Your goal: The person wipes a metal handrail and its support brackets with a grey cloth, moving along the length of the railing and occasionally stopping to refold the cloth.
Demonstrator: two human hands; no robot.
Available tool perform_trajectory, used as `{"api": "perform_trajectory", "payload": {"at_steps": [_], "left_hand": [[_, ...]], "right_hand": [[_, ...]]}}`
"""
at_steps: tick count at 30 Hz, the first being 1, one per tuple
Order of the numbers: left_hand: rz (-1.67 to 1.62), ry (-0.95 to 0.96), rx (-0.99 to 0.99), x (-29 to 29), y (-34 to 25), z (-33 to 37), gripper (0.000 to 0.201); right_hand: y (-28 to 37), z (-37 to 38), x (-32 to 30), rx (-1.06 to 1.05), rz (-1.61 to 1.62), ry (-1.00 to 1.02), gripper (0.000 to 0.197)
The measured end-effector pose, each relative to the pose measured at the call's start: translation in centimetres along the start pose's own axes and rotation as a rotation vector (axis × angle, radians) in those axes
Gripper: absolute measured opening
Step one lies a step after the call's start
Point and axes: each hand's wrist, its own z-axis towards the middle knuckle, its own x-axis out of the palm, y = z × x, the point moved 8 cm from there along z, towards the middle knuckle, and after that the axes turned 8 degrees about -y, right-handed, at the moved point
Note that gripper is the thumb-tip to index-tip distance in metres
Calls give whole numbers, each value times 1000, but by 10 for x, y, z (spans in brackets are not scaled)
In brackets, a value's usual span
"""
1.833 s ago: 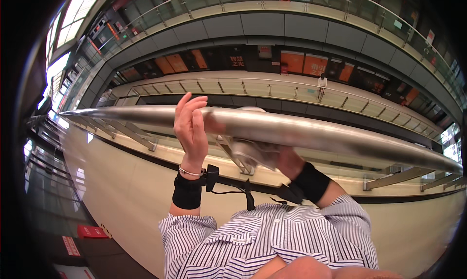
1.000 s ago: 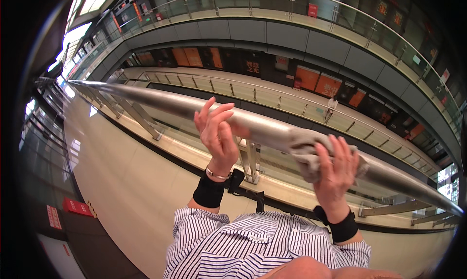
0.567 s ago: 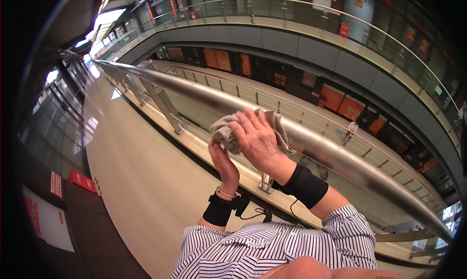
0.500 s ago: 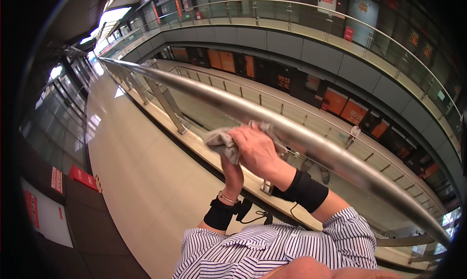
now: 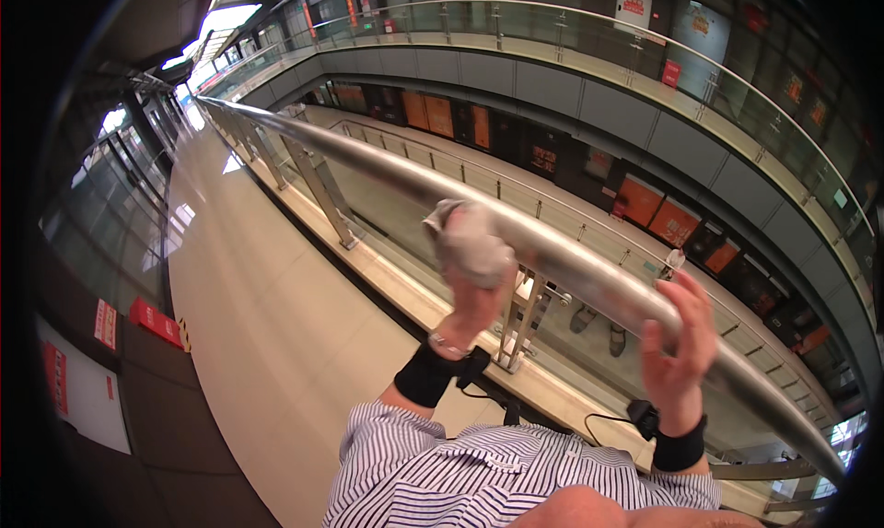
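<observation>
A round steel handrail (image 5: 562,249) slants across the view from the far left to the near right. My left hand (image 5: 479,293) holds a grey cloth (image 5: 474,243) against the rail's near side; the cloth covers most of its fingers, and motion blurs it a little. Farther right along the rail, my right hand (image 5: 681,344) is raised with fingers apart and nothing in it. Its fingertips overlap the rail in view; I cannot tell whether they touch it. Both wrists wear black bands with dark cords.
Below the handrail run steel posts (image 5: 318,192) and glass panels on a pale ledge. A tiled walkway (image 5: 267,335) lies to the left, with a red box (image 5: 157,323) by the wall. Beyond the rail, the drop opens onto a lower level where a person (image 5: 675,261) stands.
My right hand has come off the cloth and moved right along the rail, its fingers opening. My left hand now holds the cloth by itself, slightly farther right and up against the rail.
</observation>
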Motion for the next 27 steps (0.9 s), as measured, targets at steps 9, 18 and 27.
{"api": "perform_trajectory", "payload": {"at_steps": [9, 18, 27], "left_hand": [[280, 7, 149, -19, 29, 84, 37], [457, -336, 257, -51, 68, 86, 39], [260, 45, 336, -18, 9, 67, 28]], "right_hand": [[-51, -40, -86, 183, -513, 29, 22], [-64, -55, -77, 325, -584, 107, 32], [-66, -60, -82, 307, -595, 114, 26]]}}
